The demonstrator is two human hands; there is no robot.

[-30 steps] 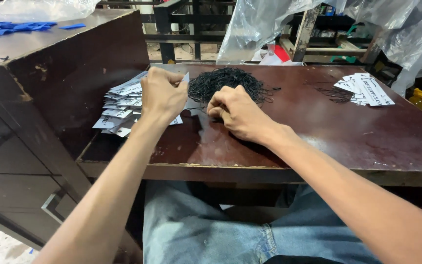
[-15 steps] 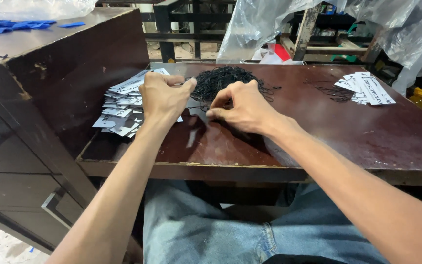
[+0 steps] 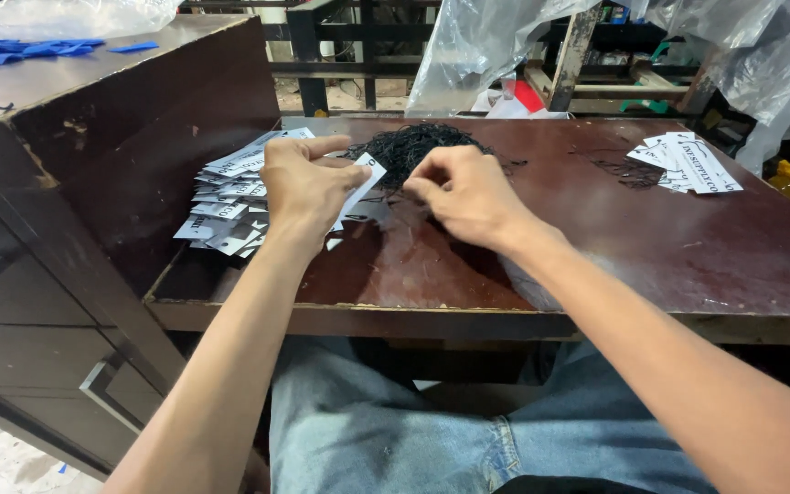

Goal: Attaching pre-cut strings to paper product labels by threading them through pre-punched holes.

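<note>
Worn brown table (image 3: 651, 265), glossy, chipped along the near edge. Black strings (image 3: 413, 146), thin and tangled, heaped at 12 o'clock from the hands. Flat white paper tags with dark print: a fanned stack (image 3: 226, 197) at 9 o'clock, a smaller pile (image 3: 688, 165) at 2 o'clock. Left hand (image 3: 304, 187) raised, wrist bent, thumb and fingers pinching one rectangular tag (image 3: 358, 183), tilted. Right hand (image 3: 464, 197) palm down, fingertips pinched together at the strings' near edge.

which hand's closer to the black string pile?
Right. The right hand has its fingertips at the near edge of the black string pile; the left hand, left of the pile, holds a paper tag.
</note>
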